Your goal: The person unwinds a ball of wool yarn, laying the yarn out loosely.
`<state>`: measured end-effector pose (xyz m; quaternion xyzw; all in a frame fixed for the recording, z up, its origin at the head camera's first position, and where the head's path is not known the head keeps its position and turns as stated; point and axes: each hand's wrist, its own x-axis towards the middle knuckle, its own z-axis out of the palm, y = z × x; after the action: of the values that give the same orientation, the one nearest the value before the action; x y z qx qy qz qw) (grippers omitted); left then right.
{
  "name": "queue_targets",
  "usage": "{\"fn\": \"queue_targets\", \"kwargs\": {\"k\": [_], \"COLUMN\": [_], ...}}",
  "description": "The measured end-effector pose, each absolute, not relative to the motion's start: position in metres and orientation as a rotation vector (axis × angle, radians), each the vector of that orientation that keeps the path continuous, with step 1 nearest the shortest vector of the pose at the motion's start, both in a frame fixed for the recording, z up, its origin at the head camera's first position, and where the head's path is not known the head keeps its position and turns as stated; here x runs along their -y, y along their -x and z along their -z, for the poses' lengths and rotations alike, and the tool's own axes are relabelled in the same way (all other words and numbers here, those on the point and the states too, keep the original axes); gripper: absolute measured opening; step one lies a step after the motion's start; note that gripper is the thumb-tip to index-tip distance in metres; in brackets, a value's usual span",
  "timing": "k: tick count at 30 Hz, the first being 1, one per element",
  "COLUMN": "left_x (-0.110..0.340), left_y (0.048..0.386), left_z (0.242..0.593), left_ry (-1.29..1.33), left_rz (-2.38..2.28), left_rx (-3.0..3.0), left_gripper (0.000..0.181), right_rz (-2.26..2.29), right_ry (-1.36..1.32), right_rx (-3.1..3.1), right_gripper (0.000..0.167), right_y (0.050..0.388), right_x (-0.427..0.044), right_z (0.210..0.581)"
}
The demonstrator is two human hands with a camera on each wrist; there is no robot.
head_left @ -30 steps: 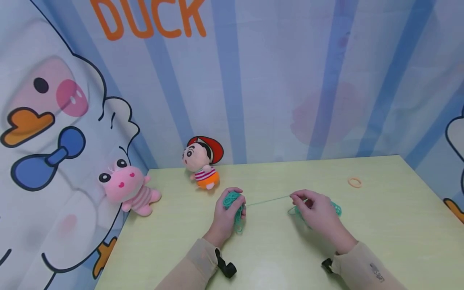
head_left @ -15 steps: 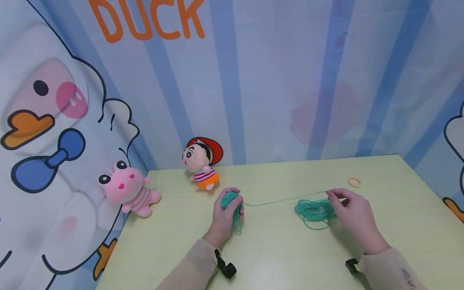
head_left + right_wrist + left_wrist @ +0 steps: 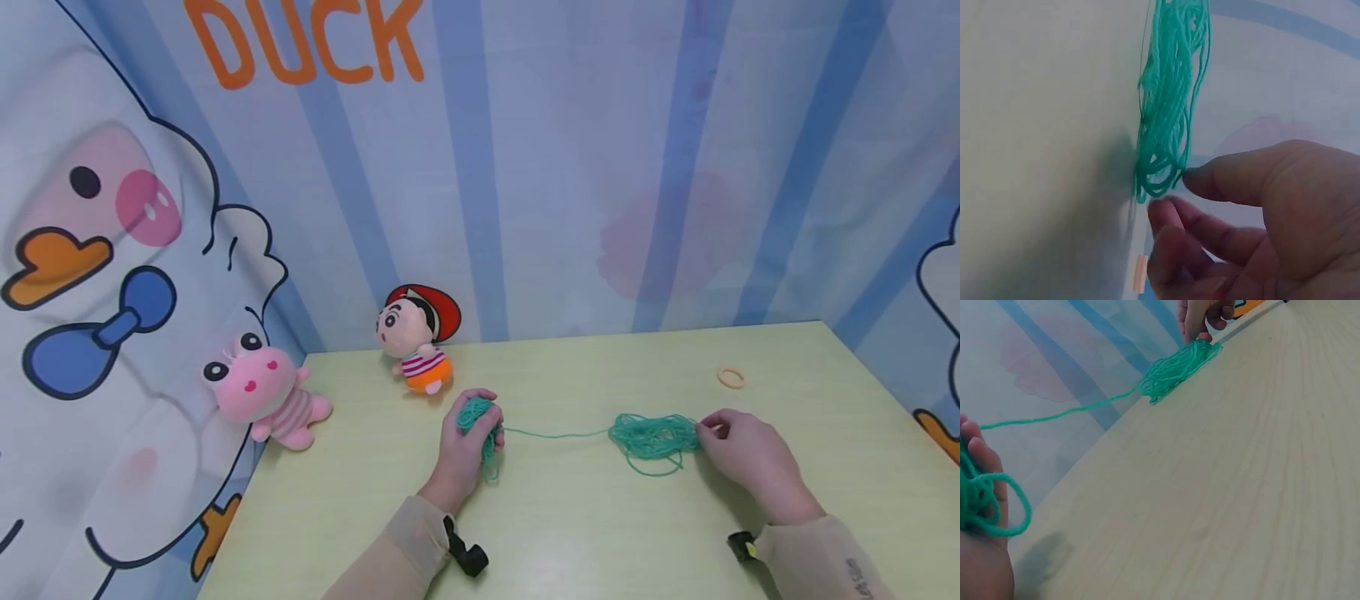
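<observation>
The left grip (image 3: 457,468) is wrapped round a small bundle of green yarn (image 3: 475,412), and a single strand (image 3: 557,435) runs from it to a looser green skein (image 3: 649,437) lying on the surface (image 3: 562,525). The right grip (image 3: 753,458) is at the skein's right end, thumb and fingers bent; whether they pinch a loop I cannot tell. A pale orange ring (image 3: 720,372) lies beyond the right grip

Left sleeve (image 3: 393,550) and right sleeve (image 3: 817,558) are beige; right one carries a dark marking (image 3: 857,577), too small to read. Black strap (image 3: 453,537) with chunky black module (image 3: 472,561) sits at left cuff (image 3: 423,522); black block (image 3: 739,546) with small yellow spot (image 3: 751,550) sits at right cuff (image 3: 772,546).
</observation>
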<state>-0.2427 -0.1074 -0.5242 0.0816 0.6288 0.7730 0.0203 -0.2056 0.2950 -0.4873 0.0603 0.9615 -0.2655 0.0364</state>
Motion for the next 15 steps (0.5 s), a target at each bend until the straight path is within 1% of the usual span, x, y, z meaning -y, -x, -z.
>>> {"fn": "queue_targets", "kwargs": {"k": [2,4,8,11,13,15], "left_x": [0.107,0.107,0.106,0.106,0.106,0.106], "left_y": [0.243,0.243,0.243,0.243,0.243,0.243], "left_z": [0.524,0.525,0.525,0.524,0.524,0.525], "left_ry": [-0.246,-0.24,-0.235,-0.242,-0.247,-0.246], "left_rz": [-2.393,-2.397,-2.403,-2.407,-2.407,-2.405], "left_rx": [-1.946,-1.939,-1.935,-1.935,-1.935,-1.932], "left_gripper": [0.031,0.03,0.028,0.026,0.025,0.027], "right_rz": [0.835,0.895,0.986,1.003,1.006,0.994], "right_ry": [-0.165,-0.087,0.226,0.371,0.396,0.399], "right_rx": [-2.998,-3.067,-3.152,-3.114,-3.06,-3.003], "right_gripper": [0.055,0.055,0.044,0.038,0.039,0.044], "right_y": [0.203,0.201,0.197,0.197,0.197,0.199], "right_x": [-0.289,-0.282,-0.271,-0.269,-0.27,-0.271], "right_z": [0.486,0.484,0.484,0.488,0.492,0.496]}}
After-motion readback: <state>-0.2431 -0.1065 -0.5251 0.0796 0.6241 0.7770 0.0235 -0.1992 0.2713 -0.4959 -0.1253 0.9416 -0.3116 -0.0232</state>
